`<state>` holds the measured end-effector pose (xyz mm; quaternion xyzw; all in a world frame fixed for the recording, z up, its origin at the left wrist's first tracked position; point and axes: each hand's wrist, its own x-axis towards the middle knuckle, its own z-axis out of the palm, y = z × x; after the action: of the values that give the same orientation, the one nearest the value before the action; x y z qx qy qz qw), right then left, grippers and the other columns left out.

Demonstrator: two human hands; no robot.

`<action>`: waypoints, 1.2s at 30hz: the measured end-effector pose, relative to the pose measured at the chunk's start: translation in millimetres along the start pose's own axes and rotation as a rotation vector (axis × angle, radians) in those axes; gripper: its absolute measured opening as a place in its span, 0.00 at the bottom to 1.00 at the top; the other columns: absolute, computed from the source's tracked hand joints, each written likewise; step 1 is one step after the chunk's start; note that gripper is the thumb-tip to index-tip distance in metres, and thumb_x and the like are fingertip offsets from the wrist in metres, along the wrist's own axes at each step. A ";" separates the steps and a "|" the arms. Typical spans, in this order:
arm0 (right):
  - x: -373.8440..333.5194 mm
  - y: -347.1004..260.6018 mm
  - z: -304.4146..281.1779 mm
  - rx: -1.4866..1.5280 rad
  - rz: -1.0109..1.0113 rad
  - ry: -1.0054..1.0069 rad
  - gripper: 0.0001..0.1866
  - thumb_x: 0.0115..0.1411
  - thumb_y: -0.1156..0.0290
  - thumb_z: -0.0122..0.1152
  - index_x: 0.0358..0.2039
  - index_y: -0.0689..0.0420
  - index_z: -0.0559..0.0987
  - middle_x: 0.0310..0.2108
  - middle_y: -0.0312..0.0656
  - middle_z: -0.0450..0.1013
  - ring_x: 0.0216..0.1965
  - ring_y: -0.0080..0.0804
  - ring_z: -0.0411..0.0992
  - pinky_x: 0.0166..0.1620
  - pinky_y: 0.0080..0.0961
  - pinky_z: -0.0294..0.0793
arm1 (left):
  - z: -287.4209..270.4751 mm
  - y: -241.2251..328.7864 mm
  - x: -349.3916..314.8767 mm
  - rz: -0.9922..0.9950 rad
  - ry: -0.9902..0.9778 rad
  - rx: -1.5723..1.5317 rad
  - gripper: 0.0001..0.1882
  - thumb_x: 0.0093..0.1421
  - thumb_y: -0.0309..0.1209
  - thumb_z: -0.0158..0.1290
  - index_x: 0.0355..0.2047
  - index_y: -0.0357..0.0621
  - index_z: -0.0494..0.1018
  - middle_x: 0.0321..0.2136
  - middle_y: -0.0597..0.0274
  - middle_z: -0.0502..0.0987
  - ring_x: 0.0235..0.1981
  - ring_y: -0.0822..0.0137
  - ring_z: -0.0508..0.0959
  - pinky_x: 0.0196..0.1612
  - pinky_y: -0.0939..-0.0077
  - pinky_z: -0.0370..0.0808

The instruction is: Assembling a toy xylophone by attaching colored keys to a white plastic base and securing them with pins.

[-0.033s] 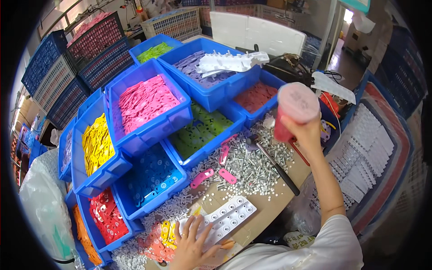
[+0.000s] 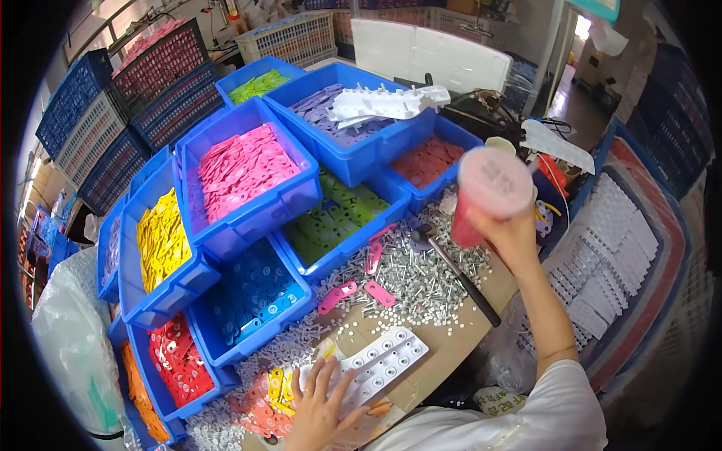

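One lidded red cup (image 2: 487,192) held in right hand (image 2: 513,234), left hand (image 2: 322,410) spread wide, white tray (image 2: 385,359) at its fingers.

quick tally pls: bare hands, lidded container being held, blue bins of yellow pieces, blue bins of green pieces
bare hands: 2 (left hand, right hand)
lidded container: 1
yellow-piece bin: 1
green-piece bins: 2 (lime bin, darker green bin)
total: 6

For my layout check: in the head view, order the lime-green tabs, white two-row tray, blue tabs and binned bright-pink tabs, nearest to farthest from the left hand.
1. White two-row tray: at the left hand, extending right.
2. Blue tabs: ahead-left.
3. Binned bright-pink tabs: farther ahead-left.
4. Lime-green tabs: at the back, beyond the pink.
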<state>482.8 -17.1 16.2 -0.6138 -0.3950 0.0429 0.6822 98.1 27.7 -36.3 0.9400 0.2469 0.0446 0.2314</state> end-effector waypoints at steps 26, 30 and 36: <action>-129.4 -105.1 59.0 -0.040 -0.503 -0.647 0.22 0.57 0.59 0.62 0.47 0.56 0.70 0.47 0.47 0.74 0.44 0.33 0.76 0.58 0.42 0.48 | 41.4 -1.8 16.0 -0.038 0.213 0.085 0.28 0.58 0.31 0.46 0.61 0.55 0.64 0.62 0.54 0.60 0.65 0.54 0.57 0.66 0.48 0.43; -127.4 -109.1 59.5 -0.080 -0.535 -0.602 0.19 0.57 0.61 0.62 0.45 0.55 0.70 0.45 0.46 0.76 0.42 0.32 0.77 0.61 0.40 0.48 | 36.9 -4.2 15.6 -0.016 0.148 0.117 0.28 0.58 0.30 0.46 0.61 0.56 0.65 0.62 0.54 0.61 0.65 0.54 0.57 0.66 0.49 0.43; -126.5 -106.5 59.7 -0.088 -0.518 -0.594 0.19 0.56 0.62 0.63 0.44 0.55 0.70 0.45 0.46 0.76 0.42 0.33 0.77 0.61 0.41 0.48 | 40.2 -2.2 16.9 -0.061 0.187 -0.012 0.29 0.57 0.30 0.48 0.61 0.57 0.65 0.61 0.54 0.61 0.64 0.54 0.57 0.66 0.49 0.44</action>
<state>315.5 -63.7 43.6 -0.4833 -0.7185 0.0282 0.4994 119.9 21.0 -73.6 0.9223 0.2956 0.1267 0.2141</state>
